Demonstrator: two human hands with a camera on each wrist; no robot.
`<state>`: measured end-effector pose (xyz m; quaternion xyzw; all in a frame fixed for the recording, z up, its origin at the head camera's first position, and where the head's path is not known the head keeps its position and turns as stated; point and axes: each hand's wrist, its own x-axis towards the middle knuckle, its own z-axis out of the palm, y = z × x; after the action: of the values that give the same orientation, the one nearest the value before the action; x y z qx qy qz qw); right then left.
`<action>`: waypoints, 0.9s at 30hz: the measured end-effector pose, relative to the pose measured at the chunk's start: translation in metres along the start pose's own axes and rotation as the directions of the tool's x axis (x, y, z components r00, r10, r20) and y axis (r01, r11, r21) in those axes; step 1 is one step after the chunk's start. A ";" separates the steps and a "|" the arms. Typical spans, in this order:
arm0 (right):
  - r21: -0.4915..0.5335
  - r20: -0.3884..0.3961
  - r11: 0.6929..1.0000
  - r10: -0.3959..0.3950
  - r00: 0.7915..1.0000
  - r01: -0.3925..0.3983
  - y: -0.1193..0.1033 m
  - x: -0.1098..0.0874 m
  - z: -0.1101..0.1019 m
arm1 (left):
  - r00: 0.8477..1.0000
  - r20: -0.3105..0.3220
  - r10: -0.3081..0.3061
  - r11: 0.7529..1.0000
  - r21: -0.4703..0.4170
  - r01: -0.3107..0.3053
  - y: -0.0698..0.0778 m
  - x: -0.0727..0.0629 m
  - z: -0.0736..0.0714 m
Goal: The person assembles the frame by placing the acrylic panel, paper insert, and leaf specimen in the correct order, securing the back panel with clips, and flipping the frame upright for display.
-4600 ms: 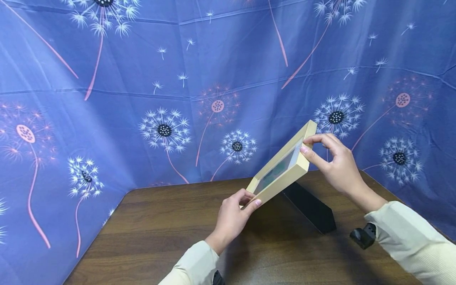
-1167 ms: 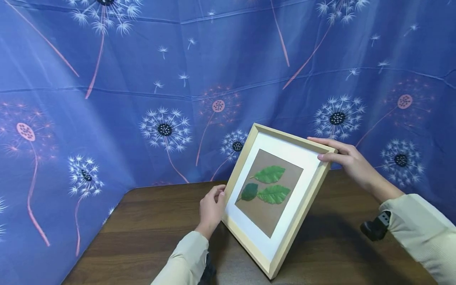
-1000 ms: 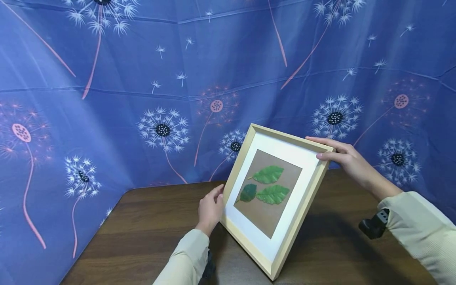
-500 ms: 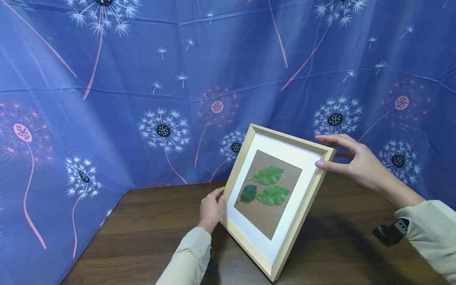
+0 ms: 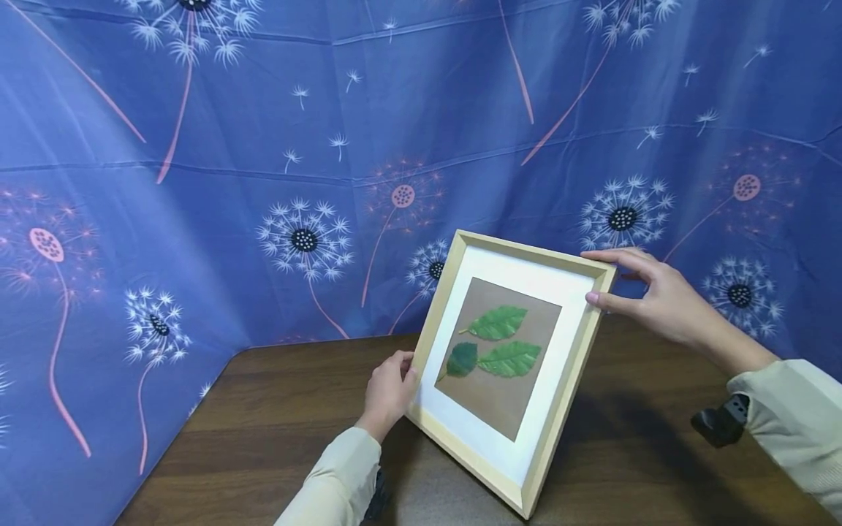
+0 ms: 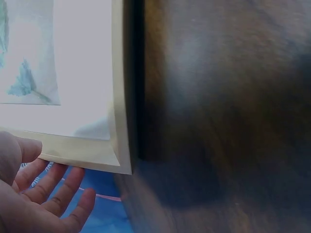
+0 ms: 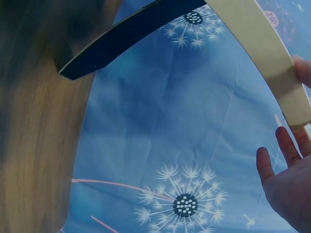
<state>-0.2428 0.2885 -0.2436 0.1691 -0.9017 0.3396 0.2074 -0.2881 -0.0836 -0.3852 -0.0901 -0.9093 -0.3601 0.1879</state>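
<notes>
A light wooden picture frame (image 5: 563, 394) stands tilted on the table, its front facing me. Inside, a white mat (image 5: 483, 259) surrounds a brown panel (image 5: 490, 409) with three green leaves (image 5: 498, 322). My left hand (image 5: 389, 391) holds its left edge; the left wrist view shows the thumb (image 6: 30, 148) at the front and the other fingers along the outer side. At the upper right corner, my right hand (image 5: 671, 303) pinches the frame, thumb in front, fingers over the top. Behind it, the right wrist view shows a black stand leg (image 7: 126, 36) reaching the table.
A dark brown wooden table (image 5: 276, 424) lies under the frame. Blue cloth (image 5: 217, 256) printed with dandelions hangs behind and at both sides. Each wrist wears a black device, such as the right wrist camera (image 5: 722, 422).
The picture frame has swung from a steep sideways lean to facing me, its lower corner now near the table's front. Lately it turned slightly more, and the right hand shifted its grip at the corner.
</notes>
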 end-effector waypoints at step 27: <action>-0.043 -0.113 0.998 -0.046 0.992 0.042 0.006 0.001 0.019 | 0.993 0.113 0.037 0.975 -0.220 -0.011 -0.002 -0.017 -0.015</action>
<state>-0.2514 0.2801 -0.2596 0.1651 -0.8911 0.3258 0.2695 -0.2689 -0.0958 -0.3832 -0.1422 -0.8723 -0.4500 0.1278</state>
